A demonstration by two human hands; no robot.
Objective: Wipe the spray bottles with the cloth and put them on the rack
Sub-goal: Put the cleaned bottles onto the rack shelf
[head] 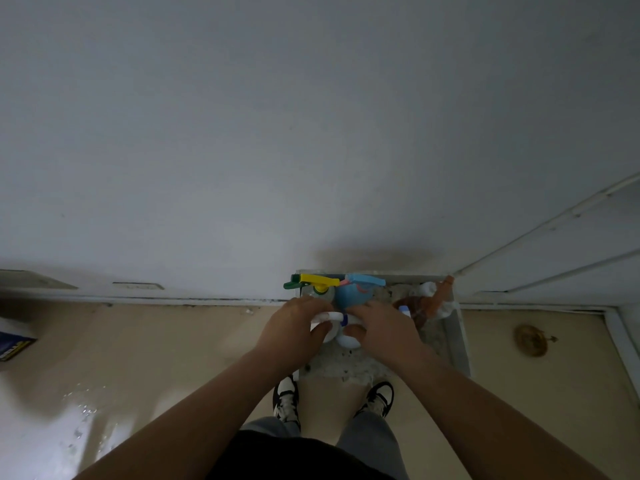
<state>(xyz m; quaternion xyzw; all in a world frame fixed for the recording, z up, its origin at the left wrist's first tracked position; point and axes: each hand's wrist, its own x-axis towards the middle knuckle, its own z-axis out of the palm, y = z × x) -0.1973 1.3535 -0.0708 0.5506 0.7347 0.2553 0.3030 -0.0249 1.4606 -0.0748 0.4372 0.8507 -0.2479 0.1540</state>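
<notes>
Head view: left hand [298,323] and right hand [381,329], fingers curled round the white spray bottle [343,322] over the speckled rack [346,367], should probably lower it upright, clear of the blue bottle [349,296].

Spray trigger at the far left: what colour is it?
Yellow spray trigger with a green tip, shown in the head view.

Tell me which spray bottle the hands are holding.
The white one, gripped by left hand and right hand; the yellow-topped, blue and brown bottles stand behind it.
</notes>
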